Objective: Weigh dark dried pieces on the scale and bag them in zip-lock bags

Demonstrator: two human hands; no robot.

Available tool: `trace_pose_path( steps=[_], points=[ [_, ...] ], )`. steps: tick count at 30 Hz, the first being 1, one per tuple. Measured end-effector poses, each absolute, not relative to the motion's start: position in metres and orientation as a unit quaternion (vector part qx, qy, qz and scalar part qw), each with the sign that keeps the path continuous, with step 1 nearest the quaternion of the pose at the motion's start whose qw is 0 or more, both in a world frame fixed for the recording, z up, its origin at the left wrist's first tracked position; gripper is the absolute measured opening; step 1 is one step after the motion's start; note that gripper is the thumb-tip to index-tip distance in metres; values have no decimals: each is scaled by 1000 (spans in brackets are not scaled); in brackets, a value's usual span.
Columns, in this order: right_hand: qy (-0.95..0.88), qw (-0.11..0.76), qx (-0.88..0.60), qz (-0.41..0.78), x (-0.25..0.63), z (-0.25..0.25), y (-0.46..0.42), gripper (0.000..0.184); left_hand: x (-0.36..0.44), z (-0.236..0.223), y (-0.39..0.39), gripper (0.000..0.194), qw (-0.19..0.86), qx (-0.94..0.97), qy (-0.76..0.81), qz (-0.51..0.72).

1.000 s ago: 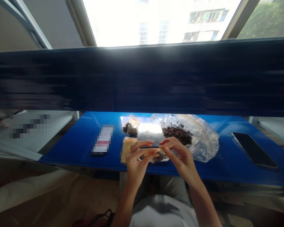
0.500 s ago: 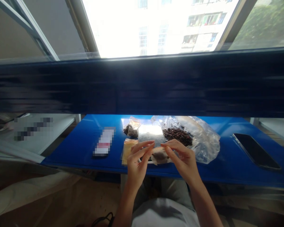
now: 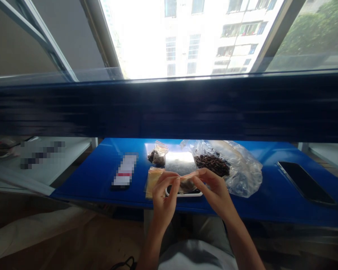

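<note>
Both left hand [image 3: 163, 193] and right hand [image 3: 215, 189] have fingers clamped on a filled bag [image 3: 187, 186] over the bench's [image 3: 86, 180] near edge, its seal unclear. Packed bags [image 3: 158, 156] lie farther back; flat bags [image 3: 154, 180] and loose pieces [image 3: 212, 165] look unused.

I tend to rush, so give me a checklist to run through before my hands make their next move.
1. Left hand pinching the small bag at its top edge: ok.
2. Right hand pinching that edge too: ok.
3. Small bag's top sealed all along: cannot tell, fingers cover part.
4. Near end of the white-rimmed device uncovered: not ok, the small bag and fingers hide part.
5. Black phone apart from both hands: ok.
</note>
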State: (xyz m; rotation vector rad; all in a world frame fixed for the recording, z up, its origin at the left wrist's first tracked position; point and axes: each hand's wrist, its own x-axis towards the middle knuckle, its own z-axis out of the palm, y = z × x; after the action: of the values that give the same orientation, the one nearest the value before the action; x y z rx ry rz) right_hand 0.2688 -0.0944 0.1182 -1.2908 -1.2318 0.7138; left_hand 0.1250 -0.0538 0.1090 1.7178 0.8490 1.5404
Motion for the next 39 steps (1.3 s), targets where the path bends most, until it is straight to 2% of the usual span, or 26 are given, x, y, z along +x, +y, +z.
trace_pose_path(
  steps=[4,7,10,14,19,28,35,39],
  points=[
    [-584,507,-541,331,267,119,-96,28,124,107,-52,23,348,625,339,611],
    [-592,486,-554,327,265,119,-97,23,122,106,-51,24,360,612,357,607],
    [-575,499,-569,309,265,118,-97,22,122,105,-51,20,384,609,372,586],
    [-549,538,-571,287,265,117,-96,24,126,103,-52,32,430,583,389,569],
    [-529,573,-558,283,267,115,-97,29,128,105,-52,12,430,609,396,537],
    [-537,565,-555,292,267,121,-99,23,127,106,-53,12,426,616,393,534],
    [-504,603,-547,287,268,122,-100,22,127,104,-55,29,443,636,397,492],
    [-524,583,-553,283,268,124,-101,20,127,107,-55,13,431,643,374,512]
  ],
)
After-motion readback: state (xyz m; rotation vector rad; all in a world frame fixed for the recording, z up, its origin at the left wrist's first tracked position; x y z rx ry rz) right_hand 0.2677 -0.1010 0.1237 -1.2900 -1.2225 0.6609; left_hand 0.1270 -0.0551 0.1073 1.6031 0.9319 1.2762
